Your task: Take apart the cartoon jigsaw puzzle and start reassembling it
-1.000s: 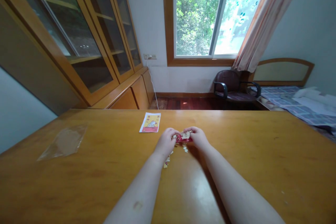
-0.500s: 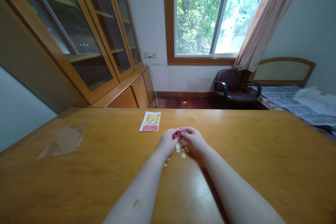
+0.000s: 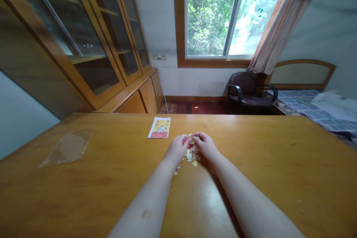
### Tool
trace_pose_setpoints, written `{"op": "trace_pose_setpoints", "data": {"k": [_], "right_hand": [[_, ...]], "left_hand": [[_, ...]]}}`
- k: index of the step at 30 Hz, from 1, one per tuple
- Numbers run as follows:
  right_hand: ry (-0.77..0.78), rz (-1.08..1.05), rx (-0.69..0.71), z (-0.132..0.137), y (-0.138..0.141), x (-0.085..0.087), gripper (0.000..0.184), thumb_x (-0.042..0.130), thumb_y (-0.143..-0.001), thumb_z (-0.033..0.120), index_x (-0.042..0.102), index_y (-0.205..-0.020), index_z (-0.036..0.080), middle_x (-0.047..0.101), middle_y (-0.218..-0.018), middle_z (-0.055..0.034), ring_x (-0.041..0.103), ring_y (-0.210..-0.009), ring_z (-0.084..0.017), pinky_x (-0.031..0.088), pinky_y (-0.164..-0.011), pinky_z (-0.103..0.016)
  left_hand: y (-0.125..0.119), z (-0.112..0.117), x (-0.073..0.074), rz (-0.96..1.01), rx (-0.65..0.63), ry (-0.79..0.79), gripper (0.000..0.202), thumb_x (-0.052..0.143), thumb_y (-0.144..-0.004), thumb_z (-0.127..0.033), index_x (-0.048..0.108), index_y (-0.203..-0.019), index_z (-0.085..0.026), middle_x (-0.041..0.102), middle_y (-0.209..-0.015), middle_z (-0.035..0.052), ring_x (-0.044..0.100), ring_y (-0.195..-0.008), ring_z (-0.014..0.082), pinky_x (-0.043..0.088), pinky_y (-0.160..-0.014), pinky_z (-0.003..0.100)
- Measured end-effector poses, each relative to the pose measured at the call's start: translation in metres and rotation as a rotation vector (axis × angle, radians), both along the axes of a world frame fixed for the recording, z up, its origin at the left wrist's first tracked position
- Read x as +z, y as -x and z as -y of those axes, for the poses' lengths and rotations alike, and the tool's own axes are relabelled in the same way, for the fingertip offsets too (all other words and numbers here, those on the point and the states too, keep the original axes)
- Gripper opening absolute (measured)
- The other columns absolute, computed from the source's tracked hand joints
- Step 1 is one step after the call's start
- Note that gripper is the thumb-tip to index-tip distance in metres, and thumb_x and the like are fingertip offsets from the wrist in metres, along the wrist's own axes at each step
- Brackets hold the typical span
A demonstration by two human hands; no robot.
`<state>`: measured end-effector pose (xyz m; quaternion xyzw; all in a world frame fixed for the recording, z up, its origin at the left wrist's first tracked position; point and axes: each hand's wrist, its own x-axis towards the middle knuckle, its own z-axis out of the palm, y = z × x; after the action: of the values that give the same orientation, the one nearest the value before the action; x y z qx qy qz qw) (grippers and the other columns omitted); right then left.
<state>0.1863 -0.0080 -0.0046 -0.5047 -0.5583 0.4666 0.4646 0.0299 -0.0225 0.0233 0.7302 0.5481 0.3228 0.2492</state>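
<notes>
Small jigsaw puzzle pieces [image 3: 190,155] lie in a loose heap on the wooden table, some cream or white, others red or yellow. My left hand [image 3: 177,148] is at the heap's left side, its fingers curled round red puzzle pieces that show by the fingertips. Opposite it, my right hand [image 3: 206,145] has thumb and fingers bent together over the far right of the heap; what they hold is hidden. A few pieces [image 3: 176,172] lie apart, beside my left forearm. The picture card [image 3: 160,128], with a white animal on yellow and red, lies beyond my left hand.
A clear plastic bag [image 3: 68,148] lies on the left of the wooden table [image 3: 264,163]. Past the far edge stand a dark armchair [image 3: 242,87] and a bed [image 3: 298,100]. A glass-fronted cabinet [image 3: 111,59] rises at the left.
My hands have drawn slightly apart at the fingertips. The clump of red pieces between them has lessened, and more of the heap shows below.
</notes>
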Motion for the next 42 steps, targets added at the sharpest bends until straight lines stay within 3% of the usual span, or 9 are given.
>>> {"op": "trace_pose_setpoints", "data": {"k": [8, 14, 19, 26, 32, 34, 37, 39, 42], "right_hand": [[-0.066, 0.129, -0.063, 0.002, -0.004, 0.009, 0.034, 0.055, -0.075, 0.052, 0.058, -0.076, 0.018, 0.058, -0.066, 0.0000, 0.051, -0.063, -0.014, 0.040, -0.058, -0.025], [0.000, 0.143, -0.088, 0.004, -0.003, 0.009, 0.038, 0.051, -0.078, 0.056, 0.056, -0.068, 0.019, 0.045, -0.051, 0.0042, 0.044, -0.050, -0.012, 0.035, -0.050, -0.025], [-0.009, 0.052, -0.076, 0.001, -0.002, 0.002, 0.035, 0.059, -0.073, 0.053, 0.060, -0.076, 0.018, 0.053, -0.056, 0.0024, 0.048, -0.052, -0.013, 0.039, -0.051, -0.025], [-0.061, -0.068, -0.004, 0.001, -0.001, 0.005, 0.032, 0.062, -0.072, 0.044, 0.063, -0.091, 0.017, 0.067, -0.085, -0.0051, 0.060, -0.077, -0.017, 0.048, -0.072, -0.030], [-0.112, -0.052, 0.000, -0.003, -0.005, 0.003, 0.028, 0.052, -0.079, 0.036, 0.064, -0.096, 0.016, 0.068, -0.100, -0.0087, 0.062, -0.098, -0.020, 0.045, -0.093, -0.035], [-0.119, 0.136, -0.033, -0.003, -0.011, 0.004, 0.030, 0.047, -0.082, 0.031, 0.064, -0.101, 0.016, 0.067, -0.107, -0.0100, 0.060, -0.103, -0.020, 0.043, -0.097, -0.036], [-0.155, 0.481, -0.018, 0.001, -0.020, 0.009, 0.039, 0.051, -0.082, 0.029, 0.061, -0.117, 0.015, 0.061, -0.122, -0.0119, 0.053, -0.116, -0.022, 0.036, -0.103, -0.038], [-0.175, 0.676, 0.074, 0.006, -0.024, 0.012, 0.058, 0.060, -0.079, 0.038, 0.052, -0.131, 0.015, 0.050, -0.137, -0.0141, 0.041, -0.129, -0.025, 0.028, -0.109, -0.041], [-0.147, 0.877, 0.226, 0.014, -0.021, 0.010, 0.087, 0.066, -0.072, 0.052, 0.032, -0.145, 0.018, 0.028, -0.152, -0.0148, 0.021, -0.140, -0.031, 0.015, -0.113, -0.049]], "left_hand": [[0.002, 0.004, 0.006, -0.072, 0.017, 0.055, 0.035, 0.038, -0.091, -0.044, 0.056, -0.077, -0.019, 0.060, -0.071, 0.0004, 0.054, -0.067, 0.0147, 0.033, -0.059, 0.025], [0.000, 0.001, -0.001, -0.123, 0.038, 0.062, 0.035, 0.043, -0.088, -0.048, 0.049, -0.068, -0.019, 0.051, -0.062, -0.0030, 0.046, -0.060, 0.0128, 0.029, -0.055, 0.025], [0.001, -0.001, -0.002, -0.080, 0.058, 0.004, 0.023, 0.044, -0.088, -0.037, 0.051, -0.074, -0.019, 0.056, -0.073, -0.0003, 0.052, -0.071, 0.0149, 0.037, -0.064, 0.026], [0.002, 0.000, 0.001, 0.000, -0.075, -0.076, 0.024, 0.040, -0.091, -0.030, 0.062, -0.093, -0.020, 0.065, -0.093, 0.0043, 0.058, -0.090, 0.0183, 0.045, -0.080, 0.029], [0.008, 0.003, 0.010, -0.175, -0.038, -0.094, 0.030, 0.044, -0.090, -0.035, 0.063, -0.109, -0.022, 0.066, -0.112, 0.0059, 0.055, -0.108, 0.0222, 0.040, -0.096, 0.035], [0.013, 0.007, 0.013, -0.286, -0.028, -0.049, 0.042, 0.051, -0.085, -0.042, 0.057, -0.122, -0.022, 0.058, -0.127, 0.0088, 0.049, -0.120, 0.0261, 0.035, -0.103, 0.039], [0.021, 0.013, 0.012, -0.453, -0.030, 0.148, 0.090, 0.072, -0.061, -0.054, 0.040, -0.139, -0.023, 0.031, -0.150, 0.0161, 0.025, -0.138, 0.0374, 0.023, -0.109, 0.052], [0.024, 0.015, 0.009, -0.526, -0.056, 0.286, 0.117, 0.081, -0.042, -0.054, 0.032, -0.144, -0.025, 0.016, -0.155, 0.0183, 0.012, -0.141, 0.0422, 0.014, -0.109, 0.059], [0.025, 0.013, 0.002, -0.610, -0.073, 0.373, 0.131, 0.080, -0.036, -0.057, 0.022, -0.148, -0.022, 0.004, -0.155, 0.0204, 0.001, -0.141, 0.0425, 0.004, -0.109, 0.062]]}}
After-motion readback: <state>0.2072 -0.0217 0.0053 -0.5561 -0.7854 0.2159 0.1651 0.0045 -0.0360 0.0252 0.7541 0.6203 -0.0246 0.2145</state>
